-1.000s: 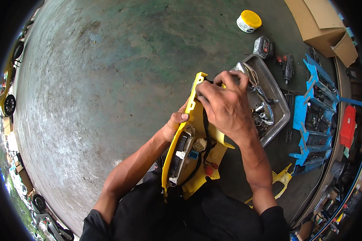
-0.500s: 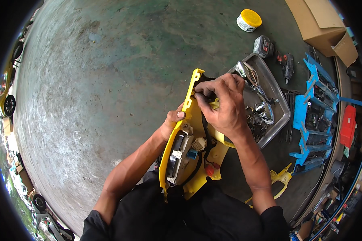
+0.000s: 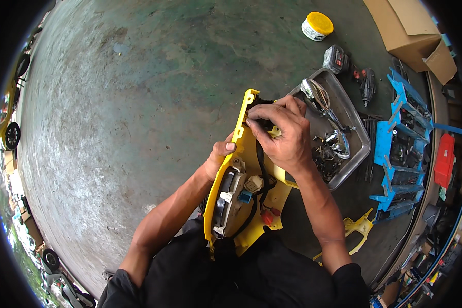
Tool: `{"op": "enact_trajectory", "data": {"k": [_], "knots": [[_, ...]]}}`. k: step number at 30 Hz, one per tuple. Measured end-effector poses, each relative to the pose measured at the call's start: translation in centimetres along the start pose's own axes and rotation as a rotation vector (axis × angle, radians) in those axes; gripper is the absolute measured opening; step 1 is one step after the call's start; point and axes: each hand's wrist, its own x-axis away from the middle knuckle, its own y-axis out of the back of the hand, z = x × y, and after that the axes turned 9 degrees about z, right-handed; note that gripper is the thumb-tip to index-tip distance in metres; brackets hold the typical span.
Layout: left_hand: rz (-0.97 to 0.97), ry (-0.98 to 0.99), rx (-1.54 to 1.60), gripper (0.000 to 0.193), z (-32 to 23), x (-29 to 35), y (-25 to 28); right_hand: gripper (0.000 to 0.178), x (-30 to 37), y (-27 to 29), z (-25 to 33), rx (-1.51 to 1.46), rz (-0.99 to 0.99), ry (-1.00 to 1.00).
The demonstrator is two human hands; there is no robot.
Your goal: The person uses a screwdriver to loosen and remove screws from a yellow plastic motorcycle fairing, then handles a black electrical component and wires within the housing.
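Note:
A yellow plastic vehicle cover (image 3: 247,146) stands lengthwise against my lap, its hollow inner side turned up. My left hand (image 3: 219,158) grips its left rim, thumb on top and fingers hidden behind. At the upper end, my right hand (image 3: 286,131) pinches thumb and index finger together against the inside of the rim; whatever sits between the fingertips is too small to make out. Fixed inside the lower half is a gauge-like unit (image 3: 227,200) with a pale housing. Beside it are a white connector (image 3: 253,183), a blue connector (image 3: 245,197), a red connector (image 3: 267,217) and black wiring (image 3: 260,159).
Right of my hands lies a metal tray (image 3: 363,131) with chrome parts (image 3: 339,146) and small hardware. Beyond it are a blue toolbox (image 3: 382,141), a power tool (image 3: 367,87), a battery-like block (image 3: 336,59), a yellow-lidded tub (image 3: 318,26), a cardboard box (image 3: 410,41) and a yellow bracket (image 3: 363,226).
My right hand has shifted and turned very slightly at the upper rim, still pinching there. The left hand and the cover stay nearly where they were.

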Motion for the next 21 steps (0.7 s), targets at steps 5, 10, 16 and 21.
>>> {"op": "enact_trajectory", "data": {"k": [5, 10, 16, 21], "knots": [[-0.037, 0.01, -0.006, 0.095, -0.02, 0.2, -0.07, 0.021, 0.46, 0.14, -0.64, 0.041, 0.058, 0.058], [-0.015, 0.009, 0.005, 0.096, -0.09, 0.01, -0.18, 0.021, -0.19, 0.32, -0.72, 0.088, 0.045, 0.09], [0.008, -0.017, 0.026, 0.099, 0.29, -0.37, -0.46, 0.021, -0.53, 1.01, -0.15, 0.201, 0.053, 0.147], [-0.011, -0.002, 0.005, 0.099, 0.13, -0.13, -0.27, 0.022, -0.49, 0.78, -0.19, 0.13, 0.052, 0.12]]}}
